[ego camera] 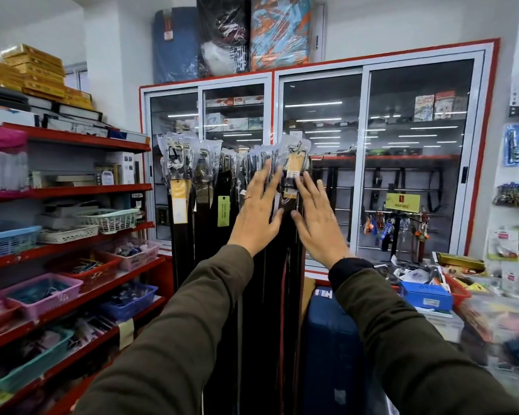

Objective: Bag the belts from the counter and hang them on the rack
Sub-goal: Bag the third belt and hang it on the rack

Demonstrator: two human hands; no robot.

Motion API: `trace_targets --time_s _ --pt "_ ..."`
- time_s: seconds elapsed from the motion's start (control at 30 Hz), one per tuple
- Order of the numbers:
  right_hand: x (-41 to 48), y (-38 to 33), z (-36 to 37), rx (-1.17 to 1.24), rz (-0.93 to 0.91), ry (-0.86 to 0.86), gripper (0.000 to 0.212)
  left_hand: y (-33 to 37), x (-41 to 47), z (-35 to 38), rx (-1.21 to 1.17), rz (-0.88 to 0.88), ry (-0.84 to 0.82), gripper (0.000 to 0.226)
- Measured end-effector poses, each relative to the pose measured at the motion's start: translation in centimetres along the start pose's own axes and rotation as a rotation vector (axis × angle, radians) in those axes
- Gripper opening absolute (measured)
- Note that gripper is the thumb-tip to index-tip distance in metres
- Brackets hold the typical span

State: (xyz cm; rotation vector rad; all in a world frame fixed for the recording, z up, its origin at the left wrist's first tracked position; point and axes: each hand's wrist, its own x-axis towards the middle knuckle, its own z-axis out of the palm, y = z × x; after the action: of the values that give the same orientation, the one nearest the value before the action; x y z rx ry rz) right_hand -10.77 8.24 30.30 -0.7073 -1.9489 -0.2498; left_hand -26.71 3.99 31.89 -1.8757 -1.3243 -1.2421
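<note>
Several dark belts in clear plastic bags (204, 187) hang in a row from a rack in front of the glass cabinet. The rightmost bagged belt (294, 166) has a yellow tag over its buckle. My left hand (258, 211) is flat and open, with a ring on one finger, just left of that belt. My right hand (318, 220) is also open, fingers spread, just right of it, fingertips near the bag's lower edge. Neither hand grips anything. The rack's bar is hidden behind the bags.
Red shelves (72, 193) with plastic baskets stand at the left. A glass-door cabinet (366, 163) fills the back. A blue suitcase (330, 348) stands below my right arm. The cluttered counter (438, 295) lies at the right.
</note>
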Motion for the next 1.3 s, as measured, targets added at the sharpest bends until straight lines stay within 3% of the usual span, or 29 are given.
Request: trace_targets --time_s 0.17,0.4,0.63,0.77,0.93,1.17,1.3 --pt "1.6 1.4 1.2 -0.079 -0.06 -0.015 0.066 -2.6 1.5 0.2 0.393 0.157 -0.129 0.083" --pt "3.1 2.8 3.3 -0.215 -0.034 -0.066 0.071 -4.5 2.3 1.3 0.463 0.107 -0.199 0.086" --pt "3.2 -1.2 5.3 -0.146 0.168 0.284 0.055 -5.3 1.4 -2.0 0.484 0.128 -0.029 0.068" --pt "4.6 -6.6 7.1 -0.055 0.046 0.39 0.049 -7.2 0.4 -5.9 0.51 0.083 0.126 0.061" --pt "6.2 -12.6 10.1 -0.01 -0.1 0.332 0.054 -11.5 -1.9 -10.8 0.499 0.004 0.232 0.059" --pt "6.6 -15.2 13.8 -0.185 -0.114 0.153 0.06 -15.3 -4.2 -12.1 0.412 0.003 0.054 0.062" --pt "7.1 -14.8 14.8 -0.272 -0.034 0.074 0.061 -15.9 -3.4 -11.2 0.378 -0.017 -0.029 0.065"
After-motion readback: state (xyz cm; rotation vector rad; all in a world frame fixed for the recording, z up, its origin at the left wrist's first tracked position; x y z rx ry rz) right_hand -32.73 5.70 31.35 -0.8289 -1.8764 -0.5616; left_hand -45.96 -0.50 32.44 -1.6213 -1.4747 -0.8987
